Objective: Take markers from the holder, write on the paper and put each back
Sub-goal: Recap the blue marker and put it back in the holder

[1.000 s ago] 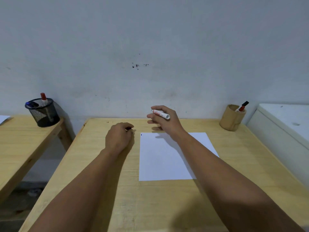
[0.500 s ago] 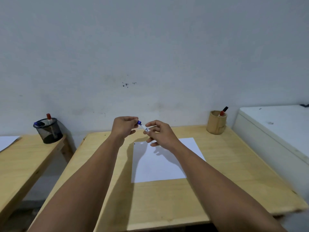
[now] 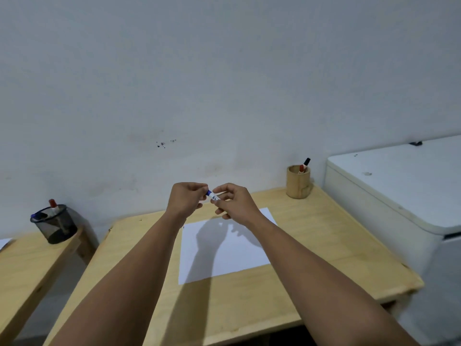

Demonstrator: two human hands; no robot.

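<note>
Since earlier frame, hands lifted higher over paper (image 3: 224, 248). My left hand (image 3: 185, 199) pinches blue cap end, right hand (image 3: 233, 204) grips marker (image 3: 212, 195) barrel. Marker light, stiff, smooth; I hold mid-barrel.

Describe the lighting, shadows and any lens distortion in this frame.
Head view: even, dim light with no glare; the hands holding the marker cast a soft, clear shadow on the paper; wide-angle bending bows the table edges and the white cabinet; the marker's label is too soft to read.
</note>
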